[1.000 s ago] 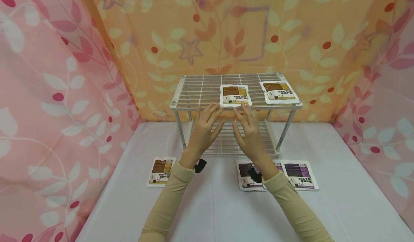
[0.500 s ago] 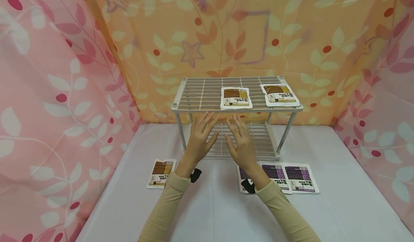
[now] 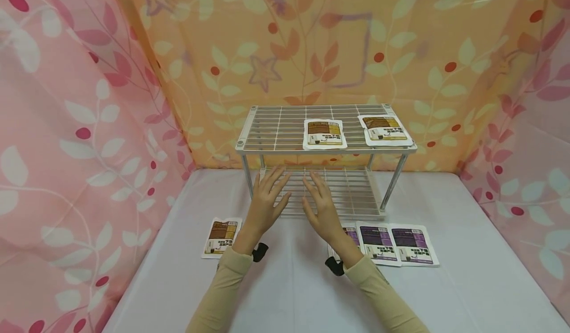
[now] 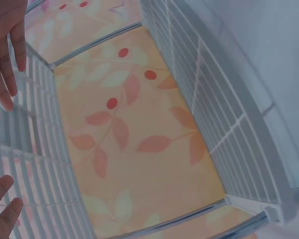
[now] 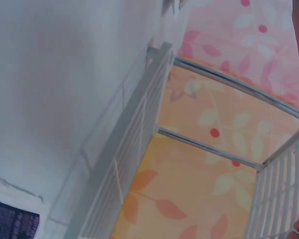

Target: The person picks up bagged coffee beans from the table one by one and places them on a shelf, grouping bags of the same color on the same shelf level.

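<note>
Both hands hover in front of the white wire shelf rack [image 3: 262, 130], holding nothing. My left hand [image 3: 264, 207] has its fingers spread before the lower shelf's left part. The right hand [image 3: 324, 212], fingers extended, is just to its right, with its wrist over the leftmost purple packet. Two brown-and-yellow packets lie on the top shelf: one near the middle [image 3: 325, 134], another at the right end [image 3: 385, 130]. In the left wrist view, fingers [image 4: 7, 59] show at the left edge beside the rack.
A third brown-and-yellow packet [image 3: 221, 237] lies on the white table left of the left forearm. Purple packets [image 3: 413, 245] lie side by side in front of the rack's right side, the leftmost partly hidden by the right arm. Patterned cloth walls [image 3: 213, 75] enclose the table.
Both hands have drawn back and down from the top shelf's front edge, away from the middle brown-and-yellow packet. The packets keep their places on the rack and table.
</note>
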A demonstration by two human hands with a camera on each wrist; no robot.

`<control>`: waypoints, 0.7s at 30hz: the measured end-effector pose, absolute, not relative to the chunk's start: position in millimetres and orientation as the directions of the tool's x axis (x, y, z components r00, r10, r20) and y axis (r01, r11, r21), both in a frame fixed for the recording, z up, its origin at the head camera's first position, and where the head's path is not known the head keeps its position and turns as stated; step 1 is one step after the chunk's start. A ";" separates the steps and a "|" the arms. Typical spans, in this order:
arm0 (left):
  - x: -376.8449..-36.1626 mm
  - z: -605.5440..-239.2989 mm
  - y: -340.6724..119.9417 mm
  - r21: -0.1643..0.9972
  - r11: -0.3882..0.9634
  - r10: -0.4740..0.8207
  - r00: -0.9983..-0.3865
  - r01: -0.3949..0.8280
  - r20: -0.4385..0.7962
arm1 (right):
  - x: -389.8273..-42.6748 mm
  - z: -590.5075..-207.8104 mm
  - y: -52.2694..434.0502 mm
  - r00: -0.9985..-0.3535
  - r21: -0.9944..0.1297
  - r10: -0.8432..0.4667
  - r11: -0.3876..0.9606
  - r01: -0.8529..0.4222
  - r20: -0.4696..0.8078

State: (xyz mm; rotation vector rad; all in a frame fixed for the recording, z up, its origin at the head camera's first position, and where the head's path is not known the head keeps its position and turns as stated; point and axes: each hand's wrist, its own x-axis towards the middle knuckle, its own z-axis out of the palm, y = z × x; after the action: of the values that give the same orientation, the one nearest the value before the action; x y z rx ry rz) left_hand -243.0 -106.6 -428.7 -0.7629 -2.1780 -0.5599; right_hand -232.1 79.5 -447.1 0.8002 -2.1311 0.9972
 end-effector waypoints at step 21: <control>-234.1 -475.6 -157.1 0.225 0.837 0.258 -0.722 0.499 0.641 | -225.8 -487.2 39.8 -0.723 -0.557 -0.333 0.472 -0.683 0.605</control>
State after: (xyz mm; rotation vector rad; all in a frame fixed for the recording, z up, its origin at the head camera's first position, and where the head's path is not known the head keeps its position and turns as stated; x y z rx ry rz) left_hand -234.1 -157.1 -475.6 -0.5516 -2.3980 -0.5161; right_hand -225.8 39.8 -487.2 0.8484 -2.3084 1.1474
